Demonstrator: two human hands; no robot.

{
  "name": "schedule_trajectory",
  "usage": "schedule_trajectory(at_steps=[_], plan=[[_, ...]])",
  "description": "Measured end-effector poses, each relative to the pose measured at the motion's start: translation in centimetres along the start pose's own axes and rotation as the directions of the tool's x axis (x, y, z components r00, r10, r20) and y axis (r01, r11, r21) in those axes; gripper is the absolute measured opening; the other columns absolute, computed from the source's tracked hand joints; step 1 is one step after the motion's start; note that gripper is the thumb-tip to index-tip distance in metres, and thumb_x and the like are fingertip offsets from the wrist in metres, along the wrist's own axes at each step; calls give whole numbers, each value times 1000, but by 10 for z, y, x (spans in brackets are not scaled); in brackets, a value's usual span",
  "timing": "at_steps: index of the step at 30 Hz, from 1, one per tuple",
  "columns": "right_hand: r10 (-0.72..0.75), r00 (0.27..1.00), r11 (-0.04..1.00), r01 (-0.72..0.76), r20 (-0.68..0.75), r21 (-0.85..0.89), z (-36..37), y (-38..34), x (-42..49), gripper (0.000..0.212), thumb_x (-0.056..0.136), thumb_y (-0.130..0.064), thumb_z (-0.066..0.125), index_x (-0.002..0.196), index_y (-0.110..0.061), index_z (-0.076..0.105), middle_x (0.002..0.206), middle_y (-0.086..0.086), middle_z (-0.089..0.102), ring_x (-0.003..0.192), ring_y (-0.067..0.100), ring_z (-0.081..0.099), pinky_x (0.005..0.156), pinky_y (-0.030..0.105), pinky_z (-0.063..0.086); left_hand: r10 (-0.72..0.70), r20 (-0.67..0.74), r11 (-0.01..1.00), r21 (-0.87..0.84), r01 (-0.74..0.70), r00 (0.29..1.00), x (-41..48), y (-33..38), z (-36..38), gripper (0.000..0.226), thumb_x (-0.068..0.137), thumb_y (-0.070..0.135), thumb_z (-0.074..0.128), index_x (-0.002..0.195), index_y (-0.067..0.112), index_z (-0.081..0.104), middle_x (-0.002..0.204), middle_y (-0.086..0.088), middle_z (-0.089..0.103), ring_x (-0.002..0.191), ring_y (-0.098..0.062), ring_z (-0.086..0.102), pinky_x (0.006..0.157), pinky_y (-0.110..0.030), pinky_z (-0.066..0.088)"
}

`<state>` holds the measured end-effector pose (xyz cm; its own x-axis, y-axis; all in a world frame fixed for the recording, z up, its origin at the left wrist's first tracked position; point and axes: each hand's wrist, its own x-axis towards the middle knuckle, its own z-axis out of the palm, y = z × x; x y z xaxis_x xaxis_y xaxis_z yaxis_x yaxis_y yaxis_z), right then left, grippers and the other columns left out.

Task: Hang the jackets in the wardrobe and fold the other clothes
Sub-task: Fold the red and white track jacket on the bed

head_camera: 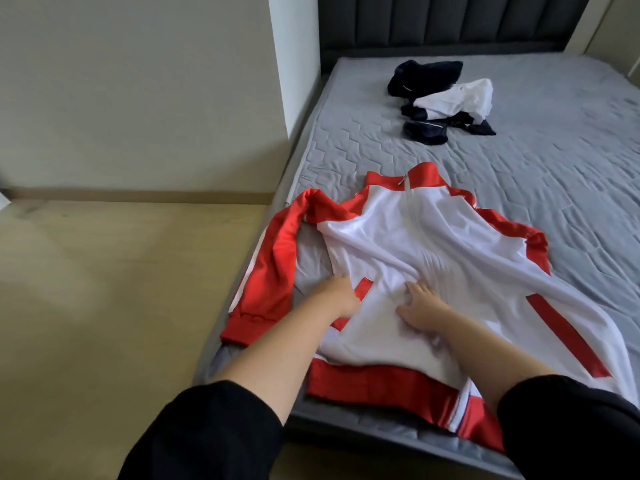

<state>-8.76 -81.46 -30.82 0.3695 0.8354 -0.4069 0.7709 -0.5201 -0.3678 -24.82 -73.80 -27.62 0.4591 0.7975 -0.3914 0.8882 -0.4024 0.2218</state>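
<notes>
I press my right hand flat, fingers spread, on the jacket; my left hand touches it, grip unclear. Jacket not yet hung; pile on bed unfolded.

Soft, even light is spread over the scene, with only faint shadows cast. A mild sheen is seen on the jacket. The left hand and right hand are smeared by motion blur. Straight lines are bowed near the edges.

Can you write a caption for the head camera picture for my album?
Left hand and right hand rest on a red-and-white jacket spread on the grey bed, with a pile of clothes beyond.
</notes>
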Motion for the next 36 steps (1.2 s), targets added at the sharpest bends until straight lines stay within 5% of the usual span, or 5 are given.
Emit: schedule_trajectory(at_steps=[8,14,19,30,36], plan=[[-84,993,992,92,-85,91,-19,37,-49,37,88,-22,55,124,-13,56,116,8,64,93,22,62,78,26,43,174,-69,935,325,-143,982,-33,30,35,43,92,24,42,135,24,40,155,-2,13,144,-28,-2,106,-66,3],[-37,949,980,96,-314,173,-30,88,-78,23,87,-8,54,104,-5,69,95,10,69,88,26,62,73,24,42,509,-22,829,-258,-497,860,-53,80,43,36,97,31,45,126,14,57,130,-4,57,121,-21,50,98,-26,37],[254,658,965,-127,-709,227,-56,133,-80,26,84,-6,52,105,-2,66,111,16,60,108,34,48,88,33,32,580,61,790,-287,-542,812,-49,119,53,41,96,36,47,132,16,53,135,-4,53,124,-19,48,98,-25,35],[629,756,637,-368,-181,677,-85,165,-22,35,95,-24,50,120,0,55,119,15,61,112,30,57,78,31,41,344,-187,937,6,-349,920,46,191,48,58,99,45,26,150,34,-1,159,2,-10,145,-27,-9,113,-54,3],[574,819,583,-392,-19,712,-101,170,-3,32,88,-36,60,75,-7,54,69,6,52,57,16,48,47,23,40,335,-137,942,14,-336,932,67,228,54,62,97,52,24,149,37,-4,159,2,-11,145,-25,-11,111,-59,3]])
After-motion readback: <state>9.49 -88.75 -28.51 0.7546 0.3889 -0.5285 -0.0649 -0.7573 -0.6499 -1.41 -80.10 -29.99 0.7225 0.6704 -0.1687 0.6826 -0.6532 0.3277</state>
